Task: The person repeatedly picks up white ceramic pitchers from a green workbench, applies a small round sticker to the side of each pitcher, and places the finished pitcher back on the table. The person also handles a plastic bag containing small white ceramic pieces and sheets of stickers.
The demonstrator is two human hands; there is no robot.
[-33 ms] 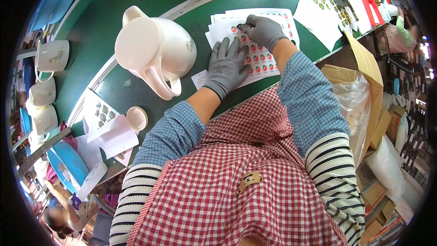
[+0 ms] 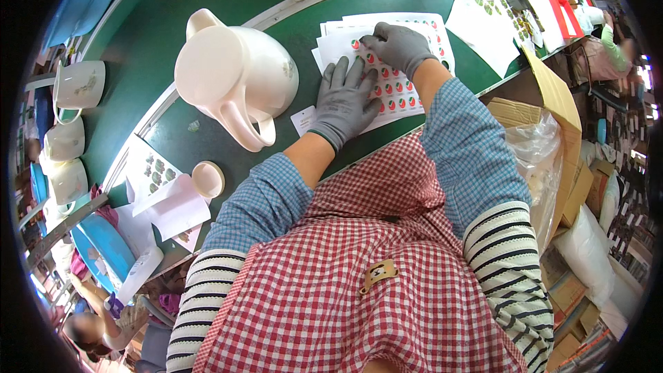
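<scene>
A sheet of round red-and-green stickers [image 2: 399, 88] lies on a small stack of white paper on the green workbench. My left hand [image 2: 345, 103], in a grey glove, rests flat on the sheet's left part with its fingers stretched out. At the sheet's upper middle, my gloved right hand [image 2: 399, 47] is closed, thumb and forefinger drawn together against the paper. Whatever its fingertips pinch is too small to make out. Left of the hands, a cream plastic jug [image 2: 269, 72] with a handle and a floral print lies tipped, its round flat end toward me. A small white tag [image 2: 302, 121] sits beside my left wrist.
A round cream lid [image 2: 208, 179] and leaf-patterned sheets [image 2: 153, 173] lie at the left. More printed sheets [image 2: 487, 24] are at the right, near an open cardboard box [image 2: 518, 112]. Cream containers [image 2: 79, 86] stand on the far left. Other people sit at both sides.
</scene>
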